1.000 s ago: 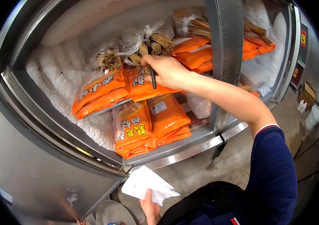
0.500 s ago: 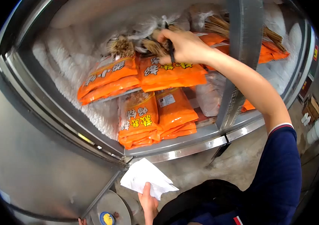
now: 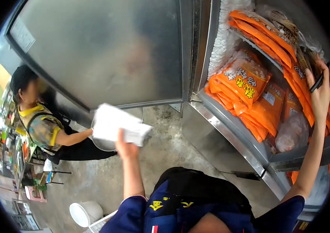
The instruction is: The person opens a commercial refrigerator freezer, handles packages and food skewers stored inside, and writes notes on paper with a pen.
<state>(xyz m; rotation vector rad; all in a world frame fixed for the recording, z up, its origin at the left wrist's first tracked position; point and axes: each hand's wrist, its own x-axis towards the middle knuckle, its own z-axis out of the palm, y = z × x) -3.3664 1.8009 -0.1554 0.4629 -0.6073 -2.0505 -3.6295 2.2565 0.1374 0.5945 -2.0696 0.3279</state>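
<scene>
My left hand (image 3: 127, 149) grips folded white papers (image 3: 112, 125), thumb on top, out in front of the open freezer door. Reaching into the frosty freezer, my right hand (image 3: 319, 89) has a slim black pen (image 3: 317, 83) between its fingers. Its fingertips are at a bundle of wooden skewers (image 3: 304, 62); whether they grip it I cannot tell. Orange printed bags (image 3: 270, 33) lie on the upper rack beside that hand, with another skewer bundle (image 3: 285, 24) sticking out. More orange bags (image 3: 246, 83) are stacked below, near a clear frosted bag (image 3: 291, 132).
The metal freezer door (image 3: 106, 58) stands open at left. Behind it a co-worker (image 3: 42, 126) stretches an arm toward a large round metal container (image 3: 105, 146), partly hidden by my papers. A white bucket (image 3: 86, 213) sits on the concrete floor (image 3: 161, 136).
My view has swung left, bringing the door and the co-worker into sight. The papers have been raised in my left hand. My right hand stays inside the freezer by the skewers.
</scene>
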